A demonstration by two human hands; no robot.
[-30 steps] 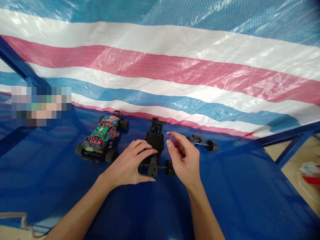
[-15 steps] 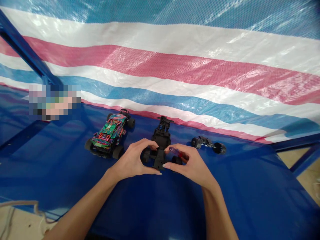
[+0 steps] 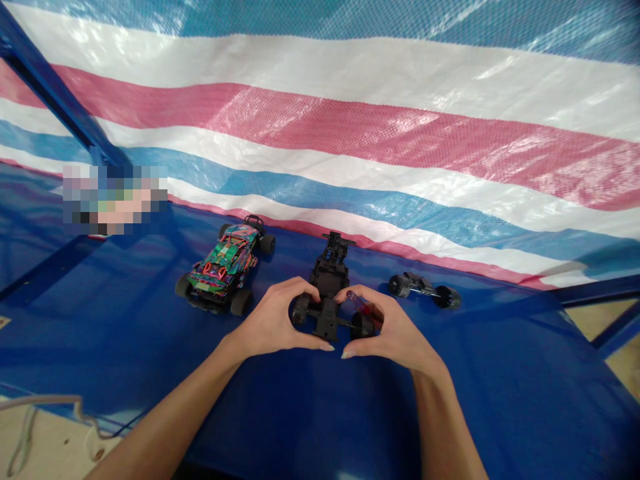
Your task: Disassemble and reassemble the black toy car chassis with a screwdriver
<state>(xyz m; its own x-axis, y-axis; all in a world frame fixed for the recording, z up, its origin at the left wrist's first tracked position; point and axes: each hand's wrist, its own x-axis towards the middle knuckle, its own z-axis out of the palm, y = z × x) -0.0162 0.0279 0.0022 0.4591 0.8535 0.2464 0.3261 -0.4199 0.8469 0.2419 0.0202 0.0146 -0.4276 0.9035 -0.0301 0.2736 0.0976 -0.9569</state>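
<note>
A black toy car chassis [image 3: 329,279] lies on the blue table, its near end with two wheels between my hands. My left hand [image 3: 275,317] curves around the left wheel [image 3: 300,309], fingertips at the chassis side and thumb along its near edge. My right hand [image 3: 395,327] curls around the right wheel [image 3: 362,325], fingertips near the chassis and thumb just off its near end. A screwdriver with a clear reddish handle [image 3: 354,301] is tucked in the right hand's fingers; its shaft is hidden.
A colourful toy car [image 3: 223,263] with black wheels stands to the left. At the right lies a black axle piece with two wheels [image 3: 421,287]. Striped plastic sheeting [image 3: 320,107] hangs behind the blue table [image 3: 500,387]. A blue metal frame [image 3: 55,93] rises at the left.
My right thumb has moved off the chassis end, back toward me, and the right wheel shows more fully. The left hand keeps its place around the chassis. The view has shifted slightly.
</note>
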